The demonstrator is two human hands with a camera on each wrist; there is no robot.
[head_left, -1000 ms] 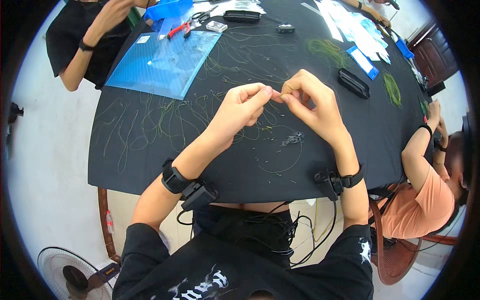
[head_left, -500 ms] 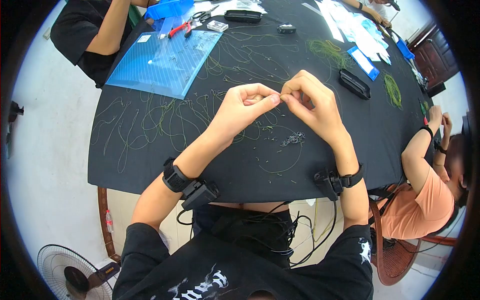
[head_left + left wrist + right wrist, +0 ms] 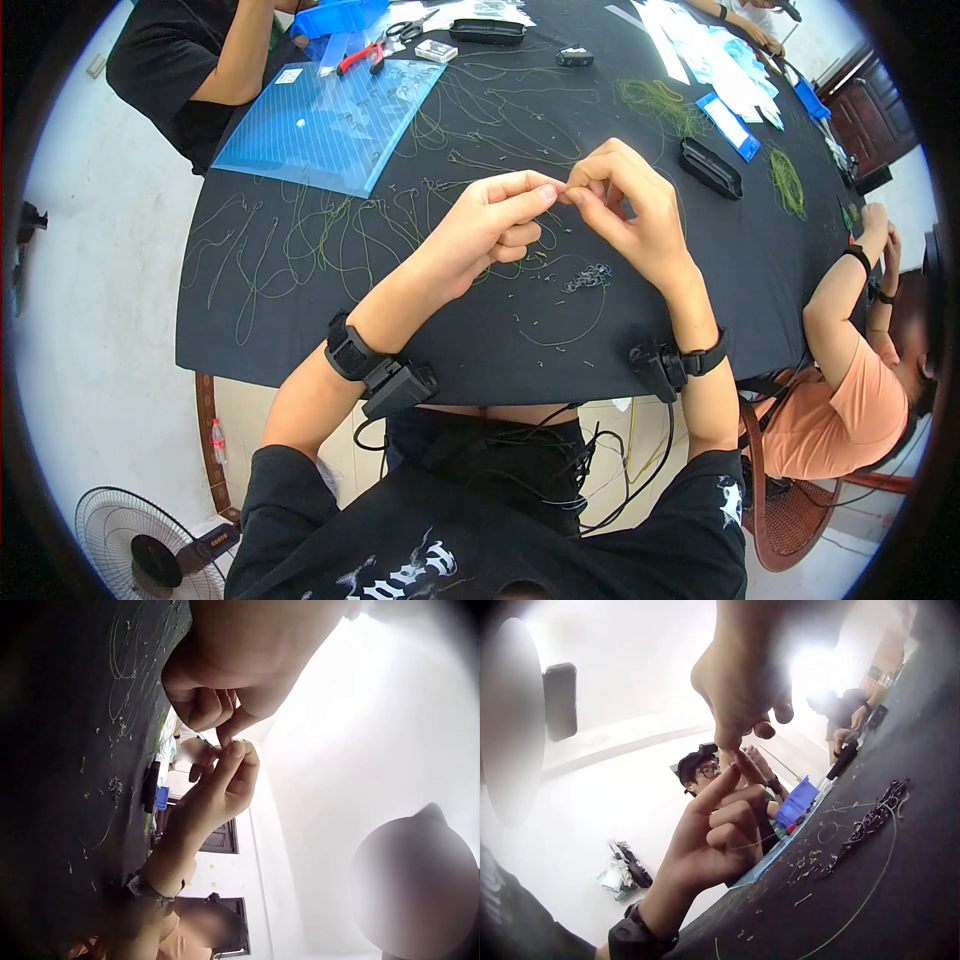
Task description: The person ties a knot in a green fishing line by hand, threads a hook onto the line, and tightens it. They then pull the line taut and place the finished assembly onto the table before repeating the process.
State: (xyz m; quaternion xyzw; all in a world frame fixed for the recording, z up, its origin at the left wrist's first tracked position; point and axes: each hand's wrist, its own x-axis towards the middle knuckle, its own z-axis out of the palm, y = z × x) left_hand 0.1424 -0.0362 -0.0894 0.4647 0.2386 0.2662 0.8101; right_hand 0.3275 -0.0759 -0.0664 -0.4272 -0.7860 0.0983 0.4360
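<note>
Above the black-covered table (image 3: pixel 470 350), the left hand (image 3: pixel 485 228) and right hand (image 3: pixel 632 208) meet at their fingertips. The left thumb and index finger pinch a thin line (image 3: pixel 756 844), which trails from that hand in the right wrist view; its other fingers are curled. Facing it, the right thumb and index finger pinch at the same spot; what lies between the tips is too small to make out. Below the hands lies a small heap of dark metal pieces (image 3: pixel 588 278), like hooks, with a curved line beside it. Greenish lines (image 3: pixel 322 232) spread over the table's left side.
A blue clear folder (image 3: pixel 330 125), red-handled pliers (image 3: pixel 360 60), scissors (image 3: pixel 408 30) and a black tray (image 3: pixel 485 32) are at the back left. Another black tray (image 3: pixel 710 168) and a green line coil (image 3: pixel 786 182) lie right. Other people sit around the table.
The left hand's lower fingers have curled in and show below its thumb, while its thumb and index finger remain at the right fingertips. The right hand has barely moved.
</note>
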